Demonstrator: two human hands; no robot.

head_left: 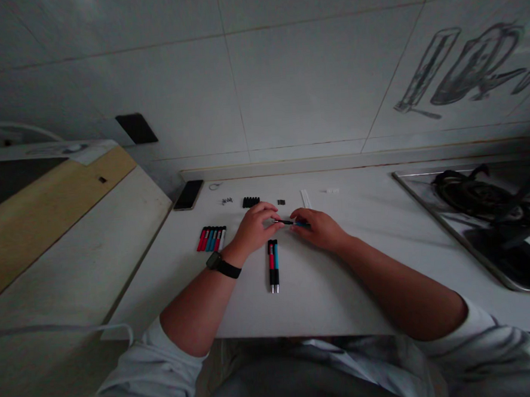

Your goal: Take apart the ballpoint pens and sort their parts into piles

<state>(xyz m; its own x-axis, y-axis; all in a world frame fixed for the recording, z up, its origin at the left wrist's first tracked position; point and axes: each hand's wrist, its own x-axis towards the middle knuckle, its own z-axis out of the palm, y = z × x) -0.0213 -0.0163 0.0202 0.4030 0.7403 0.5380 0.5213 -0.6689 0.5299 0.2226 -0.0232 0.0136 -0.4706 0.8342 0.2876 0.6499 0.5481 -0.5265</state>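
My right hand [319,228] grips the blue barrel of a ballpoint pen [287,222], held level above the counter. The pen's black grip section points left. My left hand [254,228], with a black watch on its wrist, has thumb and fingertips closed around the silver tip end. Two pens, one red [271,264] and one blue [276,263], lie side by side below my hands, silver tips toward me. A row of coloured pen barrels [211,238] in red, blue and white lies left of my left hand.
Behind my hands lie small silver parts [227,201], black grips [251,202], tiny dark pieces [281,202], thin white sticks [306,198] and small whitish pieces [332,191]. A phone [188,195] rests back left. A gas stove [481,209] borders the counter at right; a large box [114,231] stands left.
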